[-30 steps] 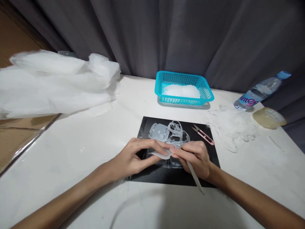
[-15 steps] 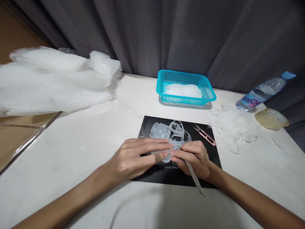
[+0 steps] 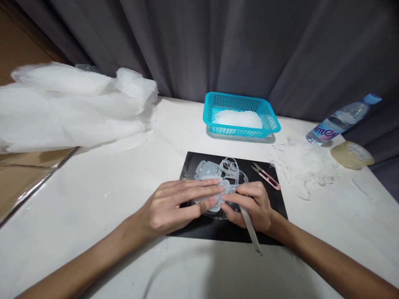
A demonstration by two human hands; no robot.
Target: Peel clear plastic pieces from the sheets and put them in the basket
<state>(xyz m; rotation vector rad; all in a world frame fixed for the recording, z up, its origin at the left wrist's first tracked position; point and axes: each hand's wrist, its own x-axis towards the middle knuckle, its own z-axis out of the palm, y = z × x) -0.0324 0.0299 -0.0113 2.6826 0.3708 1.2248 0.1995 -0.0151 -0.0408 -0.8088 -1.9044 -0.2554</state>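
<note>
My left hand (image 3: pixel 183 203) lies with fingers stretched out over a translucent, shaped plastic sheet (image 3: pixel 222 185), pressing it down. A similar pale sheet (image 3: pixel 208 167) lies partly under it, and thin looped clear offcuts (image 3: pixel 230 168) lie just behind. Curled at the sheet's right edge, my right hand (image 3: pixel 252 205) grips a long, thin, flat grey tool (image 3: pixel 252 232). The tool's tail sticks out toward me below the palm; its working end is hidden. Beneath everything is a black mat (image 3: pixel 212 232). Pink-handled thread snips (image 3: pixel 266 176) rest on its right side.
A blue basket (image 3: pixel 241 130) holding white pieces stands at the back. Soft white sheeting (image 3: pixel 71 108) is heaped on the left above cardboard (image 3: pixel 28 174). To the right are clear scraps (image 3: pixel 305 166), a water bottle (image 3: pixel 343 120) and a tape roll (image 3: pixel 352 155).
The view has shifted slightly. My right thumb has moved a little away from the left fingertips, and the grey tool's tail stands a bit steeper. My left hand stays on the sheet.
</note>
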